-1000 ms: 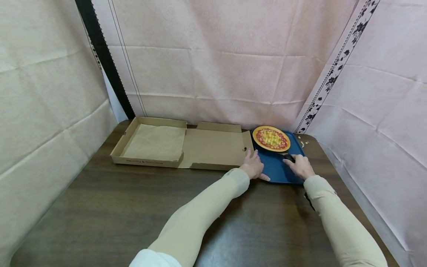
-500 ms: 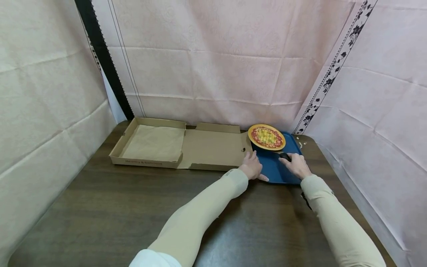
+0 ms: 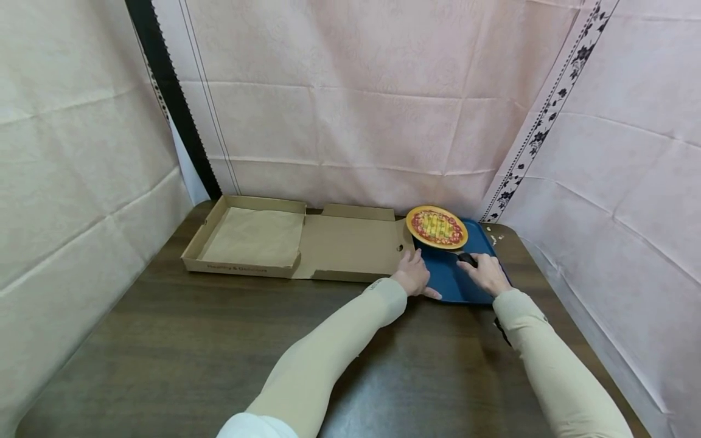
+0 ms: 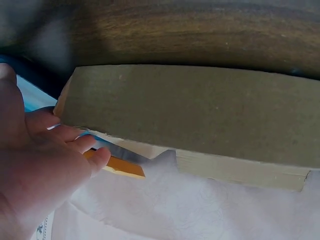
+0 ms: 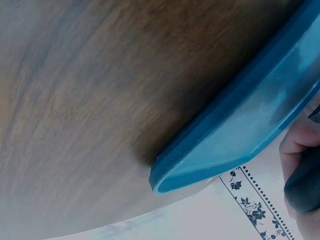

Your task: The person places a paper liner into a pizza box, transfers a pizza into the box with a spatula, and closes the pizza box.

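Observation:
A round pizza (image 3: 436, 227) with a yellow rim and yellow strips on red topping lies over the far left part of a blue tray (image 3: 457, 292), overlapping the box lid's edge. My right hand (image 3: 486, 274) grips the black handle of a spatula (image 3: 467, 260); its blade is mostly hidden at the pizza's near edge. In the right wrist view the handle's dark end (image 5: 304, 187) shows in the curled fingers. My left hand (image 3: 413, 275), fingers extended and thumb spread, rests at the lid's right end next to the tray. In the left wrist view its fingertips touch the cardboard flap (image 4: 190, 110).
An open cardboard pizza box (image 3: 238, 265), lined with paper (image 3: 254, 236), lies at the back left, its lid (image 3: 350, 243) flat toward the tray. Small pale crumbs (image 3: 495, 238) lie right of the tray. Pale cloth (image 3: 350, 121) hangs behind the brown table (image 3: 219, 340).
The pizza has shifted slightly left, toward the box lid, and my right hand with the spatula has moved left along with it. My left hand has stayed nearly still.

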Tool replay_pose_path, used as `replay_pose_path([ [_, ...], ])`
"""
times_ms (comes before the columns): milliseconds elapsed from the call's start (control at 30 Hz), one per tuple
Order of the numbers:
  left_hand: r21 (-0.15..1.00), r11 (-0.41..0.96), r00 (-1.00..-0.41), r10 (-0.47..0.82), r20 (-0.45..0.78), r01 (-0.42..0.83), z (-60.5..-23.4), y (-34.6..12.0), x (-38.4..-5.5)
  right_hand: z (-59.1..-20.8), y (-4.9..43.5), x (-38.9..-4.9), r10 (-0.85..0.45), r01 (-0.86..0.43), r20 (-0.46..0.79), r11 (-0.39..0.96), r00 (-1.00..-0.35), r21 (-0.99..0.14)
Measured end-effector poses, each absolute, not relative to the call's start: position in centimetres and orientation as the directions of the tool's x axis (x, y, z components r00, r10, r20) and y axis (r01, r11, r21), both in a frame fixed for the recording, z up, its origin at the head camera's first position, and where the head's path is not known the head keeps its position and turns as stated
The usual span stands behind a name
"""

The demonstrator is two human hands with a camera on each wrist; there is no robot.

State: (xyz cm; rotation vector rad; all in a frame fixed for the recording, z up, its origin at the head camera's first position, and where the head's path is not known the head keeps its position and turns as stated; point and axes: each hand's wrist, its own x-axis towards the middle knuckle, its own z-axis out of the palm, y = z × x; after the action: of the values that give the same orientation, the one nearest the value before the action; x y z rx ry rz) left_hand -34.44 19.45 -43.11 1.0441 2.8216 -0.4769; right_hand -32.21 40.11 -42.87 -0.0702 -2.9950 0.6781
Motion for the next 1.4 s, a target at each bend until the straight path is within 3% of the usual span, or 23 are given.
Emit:
replay_pose_path([
  [133,-0.312,0.672,-0.731,0.670,-0.132,0.672,-43.6,19.2,-34.5,-42.9,40.1,-32.1,0.053,0.023,0.060,0.905,-0.997,-0.424],
  [300,-0.379,0.572,-0.626,0.779,-0.027,0.728,-43.8,18.4,-34.3,-42.9,40.1,-32.1,0.045,0.012,0.070,0.910,-0.997,-0.414],
  [500,-0.351,0.511,-0.498,0.857,0.134,0.785,-43.1,15.1,-35.1,-42.8,40.0,-32.0,0.046,0.021,0.048,0.901,-0.998,-0.433],
  [600,-0.298,0.532,-0.484,0.846,0.223,0.792,-42.6,12.2,-36.1,-42.8,40.0,-31.9,0.039,0.011,0.054,0.900,-0.998,-0.437],
  [667,-0.229,0.570,-0.519,0.818,0.248,0.789,-42.2,10.0,-37.1,-42.7,40.0,-31.9,0.033,0.001,0.066,0.901,-0.997,-0.434],
  [833,-0.066,0.705,-0.676,0.699,0.234,0.706,-41.2,3.1,-39.2,-42.5,40.2,-31.8,0.036,0.002,0.069,0.903,-0.997,-0.430],
  [1067,0.070,0.825,-0.804,0.523,0.285,0.561,-41.2,-8.1,-41.3,-42.5,40.4,-31.8,0.020,-0.019,0.091,0.912,-0.996,-0.410],
  [1233,0.207,0.883,-0.900,0.381,0.211,0.422,-41.5,-15.5,-41.8,-42.5,40.6,-31.7,0.014,-0.025,0.092,0.912,-0.996,-0.410],
  [1400,0.259,0.924,-0.959,0.261,0.107,0.280,-41.2,-21.1,-41.5,-42.5,40.8,-31.6,0.003,-0.040,0.103,0.909,-0.995,-0.414],
])
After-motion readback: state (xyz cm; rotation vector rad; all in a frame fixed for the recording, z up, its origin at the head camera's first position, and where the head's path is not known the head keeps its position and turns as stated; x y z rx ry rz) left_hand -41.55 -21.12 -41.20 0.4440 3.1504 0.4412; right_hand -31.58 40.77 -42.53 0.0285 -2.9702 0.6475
